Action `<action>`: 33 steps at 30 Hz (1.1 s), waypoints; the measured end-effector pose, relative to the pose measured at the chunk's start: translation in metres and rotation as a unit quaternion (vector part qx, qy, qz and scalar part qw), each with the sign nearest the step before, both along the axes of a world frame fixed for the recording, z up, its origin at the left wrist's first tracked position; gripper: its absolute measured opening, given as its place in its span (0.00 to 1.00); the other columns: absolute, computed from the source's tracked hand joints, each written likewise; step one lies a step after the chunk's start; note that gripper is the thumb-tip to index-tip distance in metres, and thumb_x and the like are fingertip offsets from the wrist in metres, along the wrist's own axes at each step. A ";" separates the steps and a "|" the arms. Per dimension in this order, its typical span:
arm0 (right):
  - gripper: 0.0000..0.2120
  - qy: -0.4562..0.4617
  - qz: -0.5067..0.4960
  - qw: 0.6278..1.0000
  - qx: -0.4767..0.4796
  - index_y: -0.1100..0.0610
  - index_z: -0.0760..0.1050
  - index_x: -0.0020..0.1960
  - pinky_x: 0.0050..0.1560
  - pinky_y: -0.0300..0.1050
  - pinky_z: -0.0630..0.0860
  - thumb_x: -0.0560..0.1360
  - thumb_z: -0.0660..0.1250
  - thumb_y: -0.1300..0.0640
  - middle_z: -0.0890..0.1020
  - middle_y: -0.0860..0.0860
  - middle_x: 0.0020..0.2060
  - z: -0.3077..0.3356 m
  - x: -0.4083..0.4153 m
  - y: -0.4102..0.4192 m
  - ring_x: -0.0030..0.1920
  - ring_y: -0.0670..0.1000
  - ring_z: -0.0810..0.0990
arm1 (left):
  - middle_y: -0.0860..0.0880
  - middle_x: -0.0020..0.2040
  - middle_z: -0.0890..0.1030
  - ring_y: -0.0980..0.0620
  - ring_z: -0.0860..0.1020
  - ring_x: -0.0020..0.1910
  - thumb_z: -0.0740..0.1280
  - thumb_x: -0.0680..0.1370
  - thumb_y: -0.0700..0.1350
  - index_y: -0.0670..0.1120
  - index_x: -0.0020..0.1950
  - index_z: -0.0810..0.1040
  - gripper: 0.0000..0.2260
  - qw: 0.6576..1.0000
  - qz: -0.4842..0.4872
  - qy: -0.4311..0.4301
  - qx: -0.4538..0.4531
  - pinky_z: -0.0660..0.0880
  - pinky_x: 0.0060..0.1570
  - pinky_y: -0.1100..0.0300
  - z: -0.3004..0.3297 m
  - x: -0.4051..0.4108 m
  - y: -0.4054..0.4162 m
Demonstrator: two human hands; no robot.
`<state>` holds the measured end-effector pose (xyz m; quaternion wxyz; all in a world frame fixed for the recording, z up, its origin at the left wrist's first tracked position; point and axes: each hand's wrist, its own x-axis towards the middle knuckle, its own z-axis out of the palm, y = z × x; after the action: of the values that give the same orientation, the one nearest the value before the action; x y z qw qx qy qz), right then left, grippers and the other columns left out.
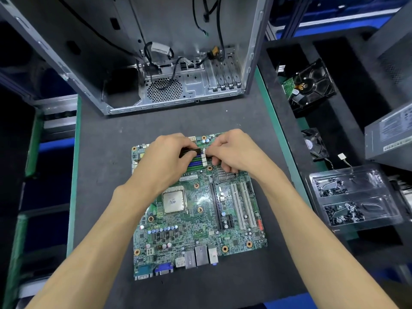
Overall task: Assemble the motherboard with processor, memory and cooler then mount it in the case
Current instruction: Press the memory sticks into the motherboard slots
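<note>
A dark grey tabletop (107, 134) with a green edge strip (71, 197) fills the middle. Blue frame rails (334, 21) run along the far right. A second dark surface (347, 121) lies to the right, and metal shelving (58, 117) stands at the left. Even overhead light leaves soft glare.

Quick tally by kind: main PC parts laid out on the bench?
Motherboard: 1
Processor: 1
Memory stick: 1
Case: 1
Hard drive: 1
Fan: 1
Power supply: 1
Screw tray: 1
Total: 8
</note>
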<state>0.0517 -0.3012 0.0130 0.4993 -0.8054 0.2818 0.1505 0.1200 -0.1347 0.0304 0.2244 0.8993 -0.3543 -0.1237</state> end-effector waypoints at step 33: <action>0.10 0.002 -0.007 1.000 0.007 0.59 0.83 0.38 0.23 0.39 0.70 0.74 0.70 0.55 0.86 0.59 0.35 -0.002 0.000 0.000 0.28 0.55 0.77 | 0.50 0.47 0.83 0.45 0.80 0.46 0.67 0.80 0.43 0.48 0.54 0.85 0.08 0.998 -0.053 -0.040 -0.011 0.77 0.48 0.49 -0.002 0.000 0.003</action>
<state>0.0516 -0.3011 0.0112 0.5051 -0.7998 0.2873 0.1507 0.1204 -0.1316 0.0286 0.2131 0.8810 -0.4114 -0.0952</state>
